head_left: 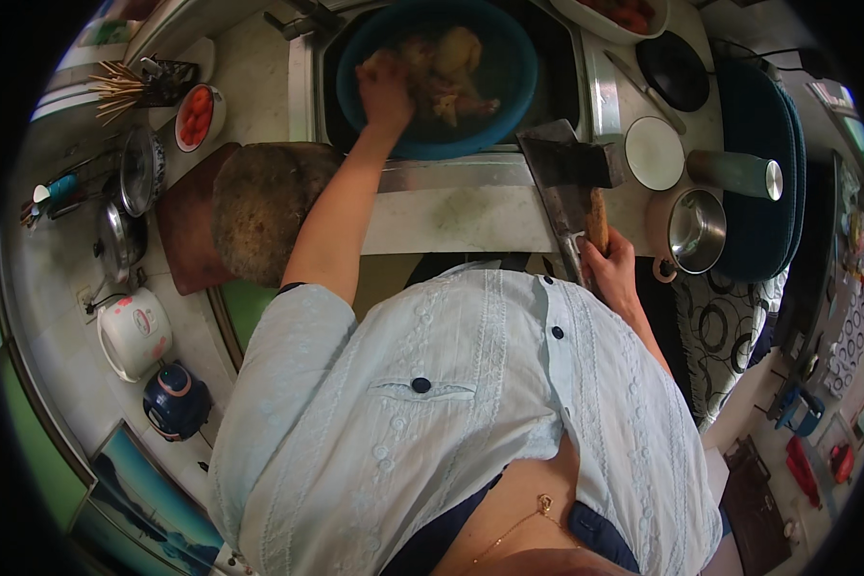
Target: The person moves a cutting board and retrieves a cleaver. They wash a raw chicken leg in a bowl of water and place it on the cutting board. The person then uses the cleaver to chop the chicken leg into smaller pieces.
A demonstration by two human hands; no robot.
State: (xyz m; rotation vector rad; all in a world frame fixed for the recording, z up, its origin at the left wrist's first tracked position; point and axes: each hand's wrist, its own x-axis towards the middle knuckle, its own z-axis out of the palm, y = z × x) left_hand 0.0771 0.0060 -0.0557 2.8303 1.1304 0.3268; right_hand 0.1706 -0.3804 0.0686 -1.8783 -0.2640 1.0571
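Observation:
My left hand [386, 93] reaches into a blue basin [526, 67] in the sink, its fingers closed round a pale piece of raw poultry. More raw poultry [458, 58] lies in water beside that hand. In my right hand [612, 264], at the counter's front edge, are two tools held together: a cleaver [544, 171] with a broad dark blade, and a hatchet [595, 165] with a dark metal head and a wooden handle. Both heads point away from me, near the sink's right front corner.
Left of the sink, a round wooden chopping block [264, 206] overlaps a reddish-brown board [187, 235]. A bowl of red tomatoes [199, 117] stands behind them. On the right are a white lid-like disc [654, 154], a steel pot [697, 230], a green cylinder [730, 175] and a knife [646, 91].

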